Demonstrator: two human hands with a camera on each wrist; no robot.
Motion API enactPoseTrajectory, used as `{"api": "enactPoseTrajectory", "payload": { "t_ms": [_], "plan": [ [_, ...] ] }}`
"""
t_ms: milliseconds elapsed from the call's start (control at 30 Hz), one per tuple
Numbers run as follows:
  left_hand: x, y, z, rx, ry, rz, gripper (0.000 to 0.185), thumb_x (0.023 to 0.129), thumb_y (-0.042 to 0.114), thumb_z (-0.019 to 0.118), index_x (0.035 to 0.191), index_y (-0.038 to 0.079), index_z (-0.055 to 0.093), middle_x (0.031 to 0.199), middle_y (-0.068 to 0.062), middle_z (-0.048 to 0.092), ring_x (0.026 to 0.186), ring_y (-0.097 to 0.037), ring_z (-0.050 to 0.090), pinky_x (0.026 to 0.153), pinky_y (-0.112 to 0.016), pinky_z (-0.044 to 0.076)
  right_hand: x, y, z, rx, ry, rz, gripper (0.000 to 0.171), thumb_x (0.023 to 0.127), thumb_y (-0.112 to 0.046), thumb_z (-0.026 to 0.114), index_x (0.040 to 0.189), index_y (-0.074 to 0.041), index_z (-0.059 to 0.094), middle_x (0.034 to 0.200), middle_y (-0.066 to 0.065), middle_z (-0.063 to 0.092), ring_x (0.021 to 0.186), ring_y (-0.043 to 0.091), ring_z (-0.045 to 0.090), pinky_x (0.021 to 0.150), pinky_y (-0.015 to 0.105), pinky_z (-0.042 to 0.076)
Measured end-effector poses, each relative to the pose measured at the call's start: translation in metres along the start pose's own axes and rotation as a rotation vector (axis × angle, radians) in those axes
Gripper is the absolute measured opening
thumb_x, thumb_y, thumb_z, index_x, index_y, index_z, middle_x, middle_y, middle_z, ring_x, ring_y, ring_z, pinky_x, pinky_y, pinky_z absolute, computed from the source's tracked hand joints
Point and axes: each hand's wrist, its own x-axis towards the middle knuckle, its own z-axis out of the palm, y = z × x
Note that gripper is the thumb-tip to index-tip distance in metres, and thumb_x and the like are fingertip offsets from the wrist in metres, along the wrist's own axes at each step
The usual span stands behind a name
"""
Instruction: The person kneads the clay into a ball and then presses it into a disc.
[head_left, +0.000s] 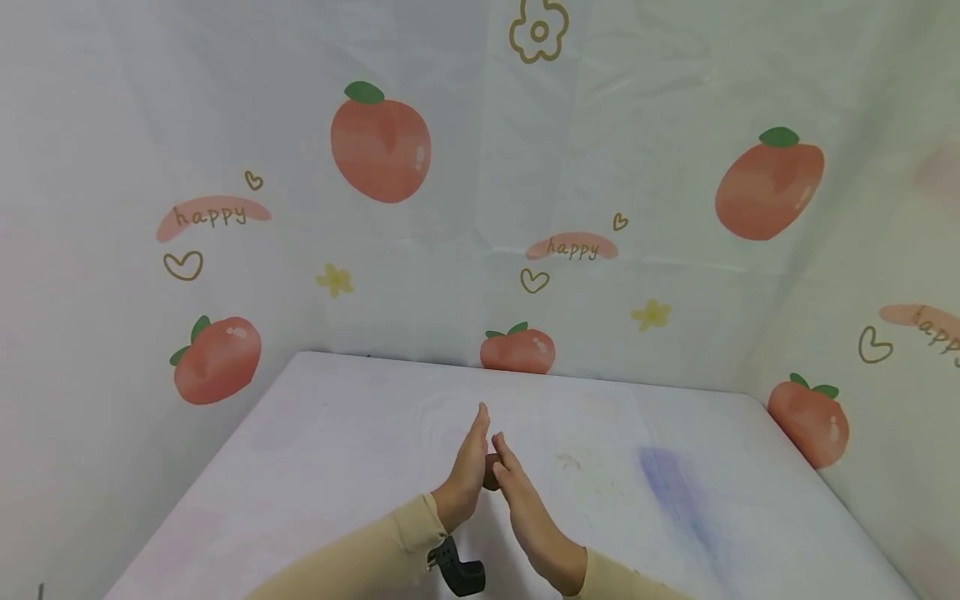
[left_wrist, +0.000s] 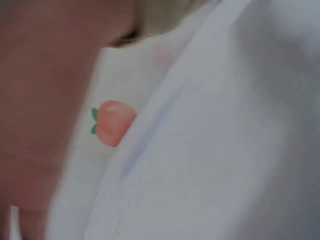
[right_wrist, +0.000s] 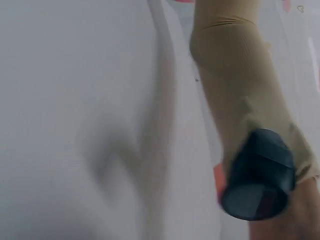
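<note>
In the head view my two hands meet palm to palm above the middle of the white table. A small brown lump sits squeezed between them, mostly hidden. My left hand stands edge-up with straight fingers pointing away. My right hand presses flat against the lump from the right, fingers also straight. The left wrist view is blurred and shows only the side of my left hand. The right wrist view catches my left forearm in a beige sleeve with a black wrist camera.
The table is covered with a white cloth bearing a faint blue smear right of the hands. White curtain walls printed with peaches close in the back and both sides. A peach print shows in the left wrist view.
</note>
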Motion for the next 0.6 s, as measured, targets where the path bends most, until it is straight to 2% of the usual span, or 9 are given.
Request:
{"api": "enactPoseTrajectory", "payload": {
  "t_ms": [167,233,300,433,533,600],
  "plan": [
    [-0.007,-0.011,0.005,0.065,-0.113,-0.001,0.069,0.104,0.051,0.017,0.156,0.008,0.001,0.163,-0.012,-0.006,0.149,-0.034,-0.007,0.114,-0.064,-0.007,0.008,-0.007,-0.010,0.042,0.096,-0.022,0.059,0.107,-0.032,0.026,0.155,-0.003,0.008,0.162,0.015,0.006,0.149,0.034,-0.005,0.115,0.064,0.000],
    [-0.012,-0.012,0.009,0.079,-0.162,0.023,0.067,0.105,0.048,0.014,0.155,0.005,-0.001,0.162,-0.012,-0.008,0.148,-0.034,-0.013,0.115,-0.062,-0.008,0.014,-0.008,-0.017,0.064,0.140,-0.040,0.059,0.107,-0.032,0.025,0.155,-0.003,0.008,0.162,0.014,0.008,0.149,0.031,-0.005,0.117,0.060,-0.001],
    [-0.018,-0.011,0.013,0.075,-0.205,0.044,0.066,0.106,0.045,0.012,0.155,0.003,-0.003,0.162,-0.014,-0.009,0.148,-0.034,-0.014,0.116,-0.060,-0.007,0.021,-0.008,-0.024,0.078,0.177,-0.049,0.059,0.107,-0.032,0.025,0.155,-0.004,0.007,0.162,0.014,0.010,0.150,0.029,-0.004,0.119,0.055,0.001],
    [-0.026,-0.005,0.019,0.033,-0.276,0.110,0.065,0.106,0.043,0.010,0.153,0.002,-0.008,0.162,-0.015,-0.011,0.147,-0.033,-0.015,0.117,-0.057,-0.005,0.032,-0.006,-0.032,0.095,0.224,-0.012,0.059,0.106,-0.031,0.026,0.155,-0.003,0.007,0.162,0.014,0.009,0.150,0.029,-0.004,0.120,0.052,0.001],
    [-0.028,0.003,0.019,-0.026,-0.274,0.144,0.066,0.106,0.044,0.009,0.153,0.004,-0.011,0.162,-0.013,-0.013,0.148,-0.030,-0.016,0.118,-0.055,-0.006,0.036,0.000,-0.031,0.115,0.226,0.043,0.059,0.106,-0.030,0.026,0.155,-0.001,0.008,0.163,0.015,0.005,0.150,0.031,-0.006,0.119,0.053,-0.001],
    [-0.026,0.008,0.016,-0.059,-0.236,0.150,0.067,0.105,0.045,0.010,0.153,0.005,-0.012,0.161,-0.012,-0.014,0.148,-0.030,-0.015,0.118,-0.054,-0.007,0.035,0.006,-0.028,0.108,0.211,0.068,0.060,0.106,-0.030,0.026,0.154,0.002,0.008,0.162,0.016,0.002,0.149,0.033,-0.007,0.119,0.055,-0.002]
  ]
}}
